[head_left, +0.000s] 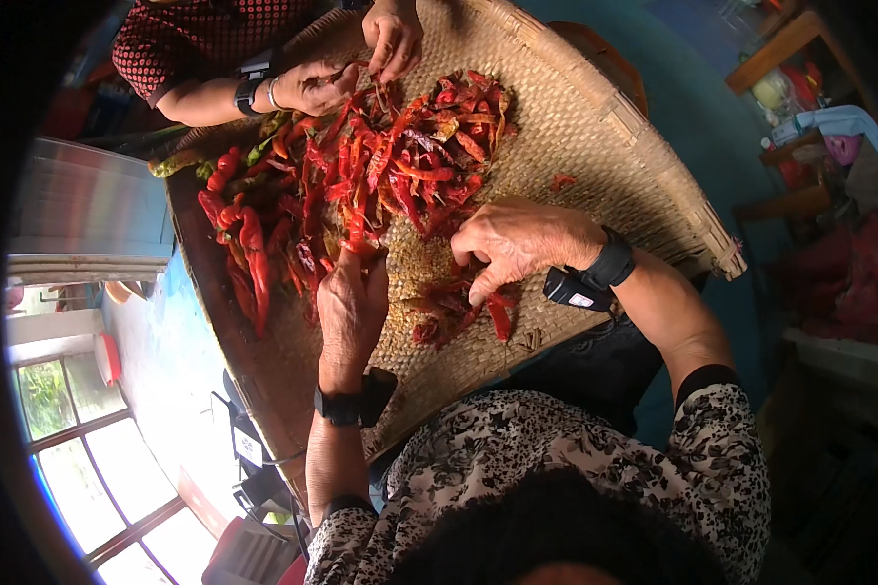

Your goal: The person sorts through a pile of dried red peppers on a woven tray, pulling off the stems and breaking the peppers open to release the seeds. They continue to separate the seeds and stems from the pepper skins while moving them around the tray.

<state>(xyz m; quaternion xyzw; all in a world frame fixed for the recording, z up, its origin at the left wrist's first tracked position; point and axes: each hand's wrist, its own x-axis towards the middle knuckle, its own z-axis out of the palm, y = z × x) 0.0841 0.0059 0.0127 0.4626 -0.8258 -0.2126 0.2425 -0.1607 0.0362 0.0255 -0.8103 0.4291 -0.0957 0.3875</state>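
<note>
My left hand [352,310] is closed, thumb and fingertips pinching a red chili pepper [360,248] at the near edge of a large heap of peppers [380,166]. To its right, my right hand [529,240] reaches in with curled fingers over a smaller pile of dried red chili peppers [446,310]; whatever lies within its fingers is hidden. Loose yellow seeds [407,278] are scattered between my hands. Everything lies on a big woven bamboo tray [585,127]. Most peppers are red and wrinkled, with some green and yellowish ones at the far left.
Across the tray, another person's two hands [392,44] handle peppers at the heap's far side. A metal-sided cabinet [93,210] stands left, above a window [88,439]. Wooden furniture with cloths [863,146] is at the right. The tray's raised rim [698,210] curves around the right.
</note>
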